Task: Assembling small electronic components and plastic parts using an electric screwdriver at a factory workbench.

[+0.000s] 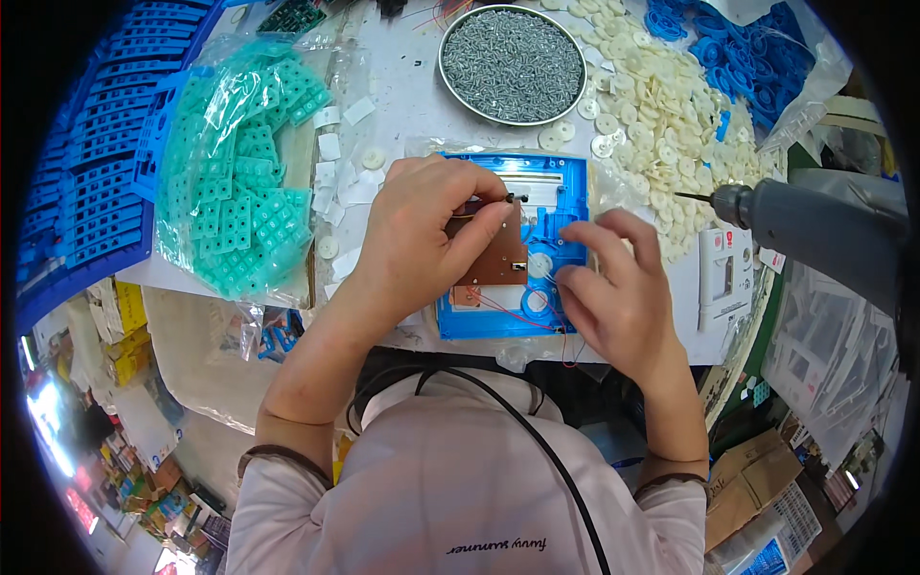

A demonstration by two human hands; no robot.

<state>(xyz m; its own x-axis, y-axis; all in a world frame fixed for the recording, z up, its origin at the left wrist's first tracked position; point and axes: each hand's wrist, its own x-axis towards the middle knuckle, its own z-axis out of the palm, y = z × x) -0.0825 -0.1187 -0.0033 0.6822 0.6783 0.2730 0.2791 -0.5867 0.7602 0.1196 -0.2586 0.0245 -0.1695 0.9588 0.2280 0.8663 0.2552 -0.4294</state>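
My left hand (426, 220): pinching brown board (494, 251) over blue case (572, 182). My right hand (625, 292): half-open, empty, at case's right side. Screw bowl (513, 123): beyond case.

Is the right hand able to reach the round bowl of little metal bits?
Probably yes: the bowl is uncovered, and nothing tall seems to stand between it and the right hand, just the shallow blue case.

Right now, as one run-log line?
left hand: holds brown circuit board | right hand: at right side of blue housing, contact unclear | gray power tool: untouched
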